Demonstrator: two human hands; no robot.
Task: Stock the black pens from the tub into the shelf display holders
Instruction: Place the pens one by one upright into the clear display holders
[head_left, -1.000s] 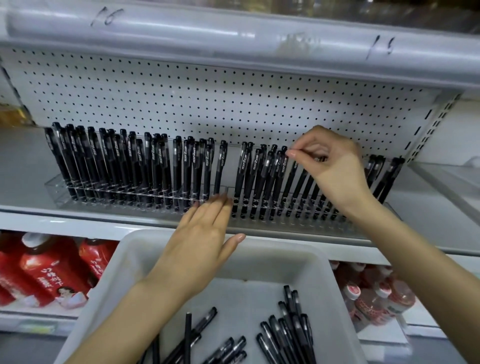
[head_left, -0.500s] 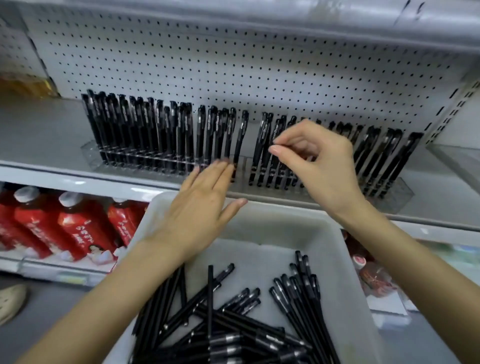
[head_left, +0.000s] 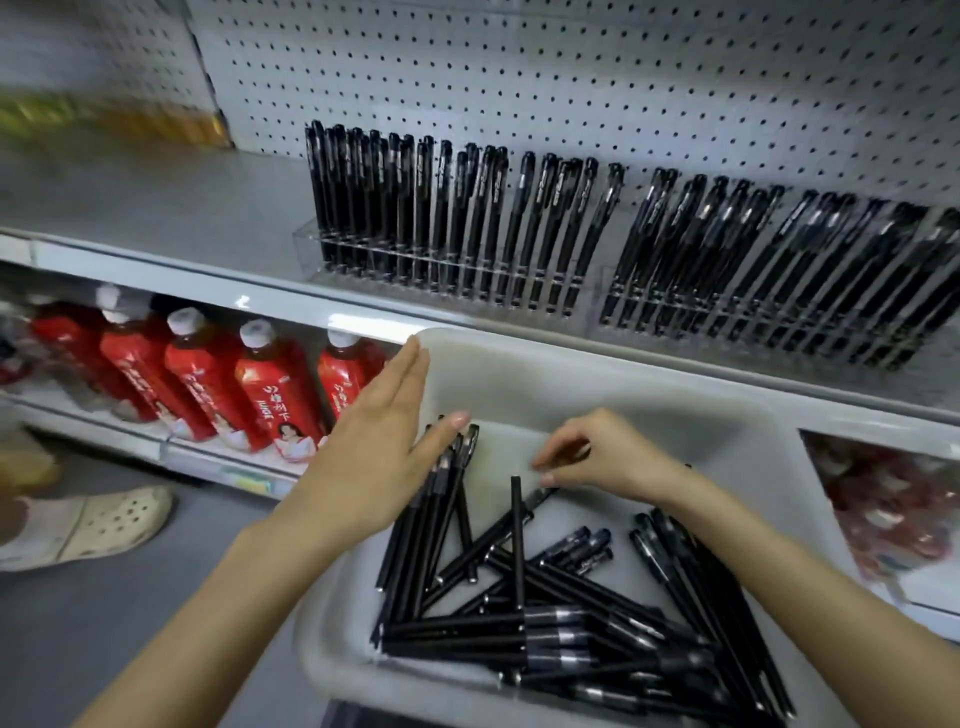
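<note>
Right hand (head_left: 608, 460) curls over a slim black pen (head_left: 491, 540) inside the pale grey plastic tub (head_left: 597, 384). Pinched? Can't tell. Probably light, stiff, slick: take it mid-barrel. Left hand (head_left: 379, 457) flat, empty, at the tub's rim.

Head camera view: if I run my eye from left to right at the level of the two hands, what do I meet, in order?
Beige shoe on the floor → red bottles on the lower shelf → left hand → right hand → blurred red goods at the far right.
</note>
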